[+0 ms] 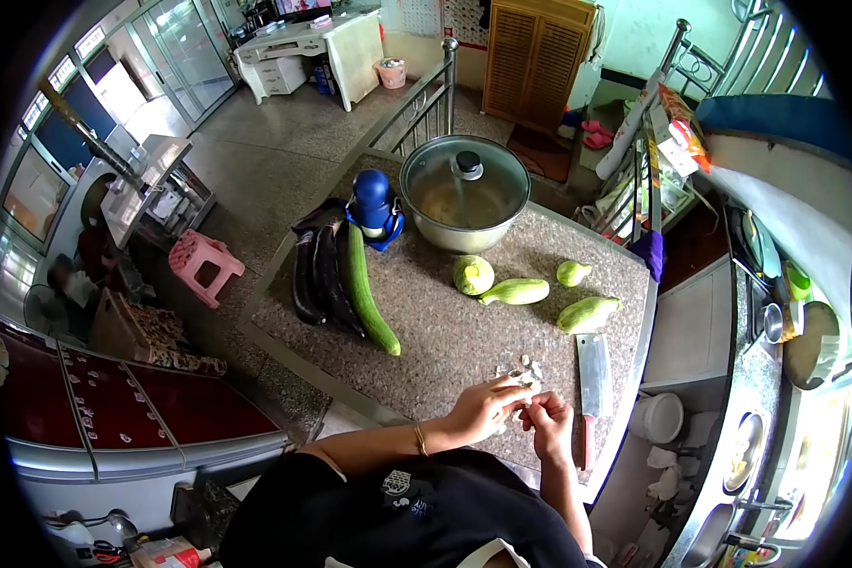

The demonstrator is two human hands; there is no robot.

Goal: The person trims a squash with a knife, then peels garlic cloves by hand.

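My left hand (490,409) and my right hand (547,423) meet above the near edge of the stone-topped table, fingers pinched together around a small pale piece that looks like a garlic clove. Most of it is hidden by the fingers. Just beyond them lie several whitish bits (530,365), like garlic cloves and skins. To the right of my right hand a cleaver (594,374) lies flat, its brown handle toward me. Farther off are a pale green squash (589,314), a second one (516,292), and two smaller rounded green pieces (473,275).
A lidded glass-topped pot (466,194) stands at the table's far side. Left of it are a blue bottle (373,204), dark eggplants (324,275) and a long green gourd (367,293). A pink stool (204,265) is on the floor; a counter with a sink (712,535) runs along the right.
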